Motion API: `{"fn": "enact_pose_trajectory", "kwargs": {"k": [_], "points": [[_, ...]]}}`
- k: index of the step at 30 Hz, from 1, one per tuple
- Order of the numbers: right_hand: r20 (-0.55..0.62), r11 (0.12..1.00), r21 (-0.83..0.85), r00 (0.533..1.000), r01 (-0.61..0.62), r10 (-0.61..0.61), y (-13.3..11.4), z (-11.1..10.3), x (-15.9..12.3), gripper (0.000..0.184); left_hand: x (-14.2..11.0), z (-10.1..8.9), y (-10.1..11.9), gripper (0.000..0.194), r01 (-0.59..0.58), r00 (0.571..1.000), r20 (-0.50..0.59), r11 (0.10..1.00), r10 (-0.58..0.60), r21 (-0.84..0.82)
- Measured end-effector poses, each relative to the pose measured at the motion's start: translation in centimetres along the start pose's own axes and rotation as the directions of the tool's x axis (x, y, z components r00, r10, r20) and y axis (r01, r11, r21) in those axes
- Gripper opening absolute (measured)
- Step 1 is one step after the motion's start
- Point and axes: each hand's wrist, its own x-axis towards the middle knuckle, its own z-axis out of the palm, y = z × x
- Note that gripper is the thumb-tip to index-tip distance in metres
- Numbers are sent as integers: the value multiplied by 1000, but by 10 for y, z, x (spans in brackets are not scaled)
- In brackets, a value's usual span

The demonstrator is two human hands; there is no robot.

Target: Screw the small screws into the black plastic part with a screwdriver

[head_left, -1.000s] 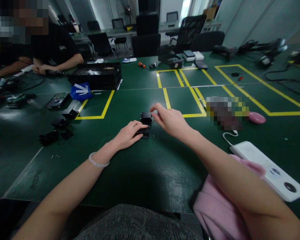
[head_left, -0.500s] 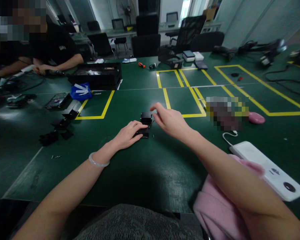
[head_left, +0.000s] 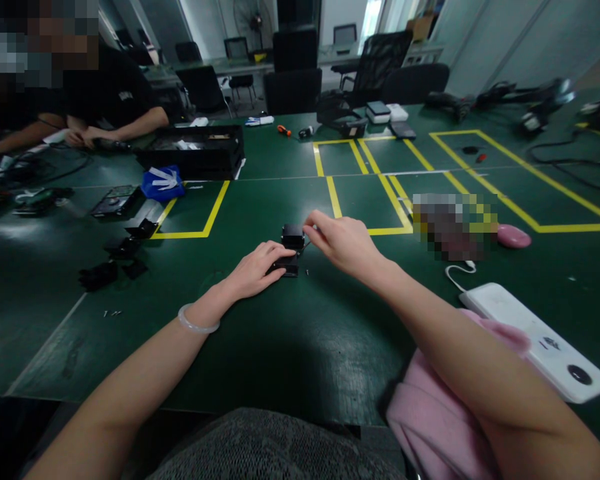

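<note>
Right hand [head_left: 343,243] has dipped, fingertips pinched beside the black block [head_left: 293,236]; left hand [head_left: 255,270] presses the flat black part [head_left: 286,268].

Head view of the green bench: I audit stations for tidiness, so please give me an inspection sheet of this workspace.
Surface: dark green table marked with yellow tape rectangles.
Job's things: small black box-shaped part and flat black plastic piece, side by side; tiny screws beside them.
Clutter: loose black plastic parts, blue bag, black tray, pink oval object, pink cloth.
Grips: left hand rests on the flat piece; right hand pinches something small at the box part.
Cables: white cable by white flat device; black cables far right.
Surroundings: a co-worker's hands at far left; black office chairs behind.
</note>
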Motion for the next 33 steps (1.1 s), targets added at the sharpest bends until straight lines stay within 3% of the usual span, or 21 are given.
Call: {"fn": "enact_pose_trajectory", "kwargs": {"k": [7, 12, 18, 23, 29, 33], "points": [[-27, 999, 32, 999, 28, -27, -2, 0, -1, 39, 0, -2, 1, 38, 16, 1000, 19, 1000, -15, -8], [14, 998, -60, 1000, 15, -15, -3, -1, -1, 40, 1, -2, 1, 37, 13, 1000, 14, 1000, -13, -3], [-48, 999, -12, 997, 53, -54, -3, 2, -3, 39, 1, 0, 0, 38, 3, 1000, 8, 1000, -3, 3], [-2, 999, -46, 1000, 24, -24, -3, 1, -2, 39, 1, -1, 1, 38, 7, 1000, 8, 1000, -7, 1], [-38, 997, 74, 999, 8, -5, 1, 2, 0, 39, 0, -1, 1, 38, 15, 1000, 12, 1000, -15, 2], [-4, 998, 60, 1000, -2, 3, 2, 1, 1, 37, 0, -1, 1, 38, 11, 1000, 7, 1000, -11, 1]]}}
